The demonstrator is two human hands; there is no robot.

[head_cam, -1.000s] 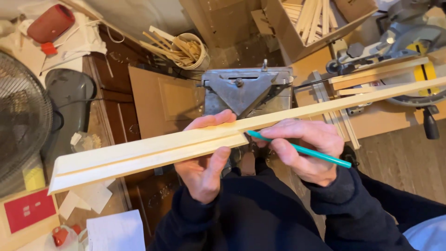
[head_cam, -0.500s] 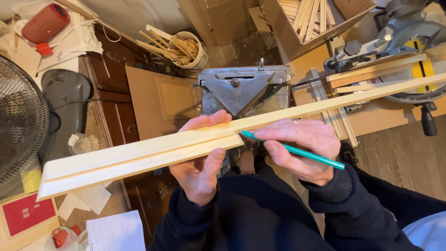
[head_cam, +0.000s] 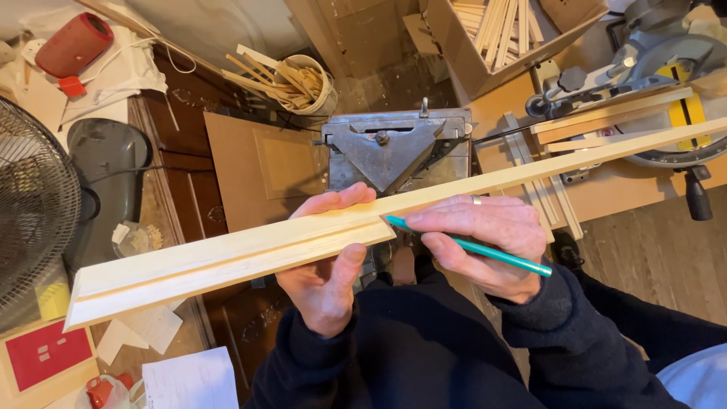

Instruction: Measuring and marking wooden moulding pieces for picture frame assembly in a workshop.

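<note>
Two pale wooden strips (head_cam: 227,254) lie together, running from lower left to upper right across the view. My left hand (head_cam: 326,261) grips them from below, thumb on the near edge, fingers over the far edge. A teal pencil (head_cam: 469,246) sits in my right hand (head_cam: 492,242), its tip touching the end of the shorter near strip. The longer strip (head_cam: 591,151) carries on toward the mitre saw.
A grey metal mitre trimmer (head_cam: 394,148) stands beyond the strips. A mitre saw (head_cam: 666,83) is at upper right, a cardboard box of wood strips (head_cam: 500,30) at the top, a bucket of offcuts (head_cam: 299,79) beside it, a fan (head_cam: 34,204) at left.
The strips and both hands have held almost the same pose; the view has shifted slightly and the left end of the strips sits a little further right and lower.
</note>
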